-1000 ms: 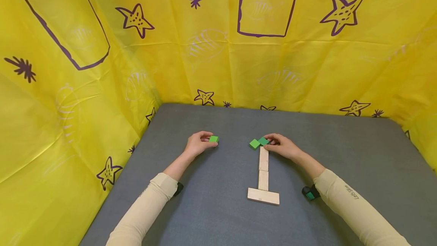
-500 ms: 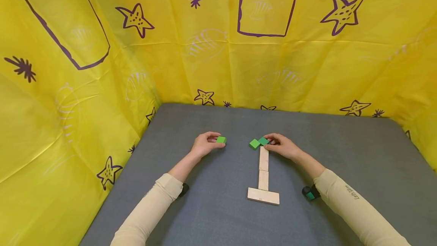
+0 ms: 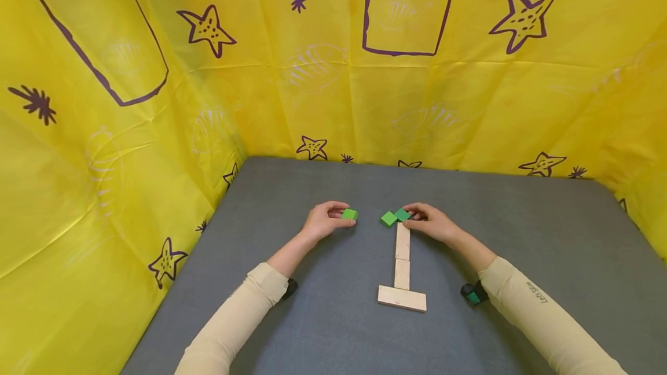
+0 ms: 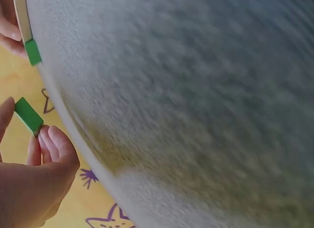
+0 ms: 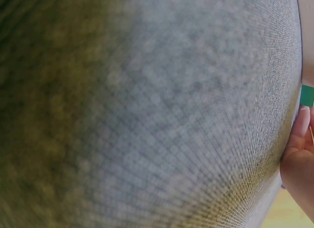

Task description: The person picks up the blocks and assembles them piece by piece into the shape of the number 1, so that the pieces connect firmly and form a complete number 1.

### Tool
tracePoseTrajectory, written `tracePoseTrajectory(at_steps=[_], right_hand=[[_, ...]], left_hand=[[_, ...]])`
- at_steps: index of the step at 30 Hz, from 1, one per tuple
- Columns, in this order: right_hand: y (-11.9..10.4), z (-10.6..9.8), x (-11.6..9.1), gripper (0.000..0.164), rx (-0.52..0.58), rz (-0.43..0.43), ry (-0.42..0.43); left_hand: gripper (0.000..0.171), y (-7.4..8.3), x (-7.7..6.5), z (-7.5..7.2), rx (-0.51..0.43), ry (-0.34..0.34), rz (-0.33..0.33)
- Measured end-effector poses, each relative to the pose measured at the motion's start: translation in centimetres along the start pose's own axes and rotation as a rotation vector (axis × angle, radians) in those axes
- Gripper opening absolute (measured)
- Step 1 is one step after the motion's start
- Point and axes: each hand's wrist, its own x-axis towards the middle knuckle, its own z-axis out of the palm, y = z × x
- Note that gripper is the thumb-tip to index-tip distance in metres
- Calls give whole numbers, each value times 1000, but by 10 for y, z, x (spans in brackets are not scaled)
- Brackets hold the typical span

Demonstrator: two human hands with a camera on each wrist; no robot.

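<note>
Between thumb and fingertips, my left hand (image 3: 321, 222) pinches a light green block (image 3: 350, 214), left of the other blocks and apart from them. The left wrist view shows the same light green block (image 4: 29, 114) held off the table. My right hand (image 3: 433, 223) grips a dark green block (image 3: 402, 215) at the far end of a column of two wooden planks (image 3: 402, 242). Beside the dark block, on its left, lies a second light green block (image 3: 388, 219). In the right wrist view only part of the dark green block (image 5: 307, 95) shows at the edge.
A wooden plank (image 3: 402, 298) lies crosswise at the column's near end, making an upside-down T. The grey table (image 3: 333, 328) is bordered at the back and sides by a yellow curtain (image 3: 323, 103) with purple drawings.
My left hand has carried its light green block steadily to the right, closer to the other green blocks. The right hand and the wooden planks have stayed in place.
</note>
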Motion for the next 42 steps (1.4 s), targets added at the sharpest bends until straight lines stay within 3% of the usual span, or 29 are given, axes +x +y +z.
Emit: tracePoseTrajectory(at_steps=[9,19,22,32,38,42], right_hand=[[0,0,1,42,0,2,-2],[41,4,20,46,-12,0,20],[39,4,19,46,-9,7,22],[-7,0,-1,42,-2,11,2],[-4,0,1,42,-1,14,4],[18,2,10,44,1,19,7]], left_hand=[[45,9,1,14,24,-43,25],[44,13,4,28,61,-68,53],[44,15,4,31,72,-78,58],[44,17,7,41,117,-100,121],[43,16,10,46,125,-108,106],[42,18,10,48,149,-115,99]])
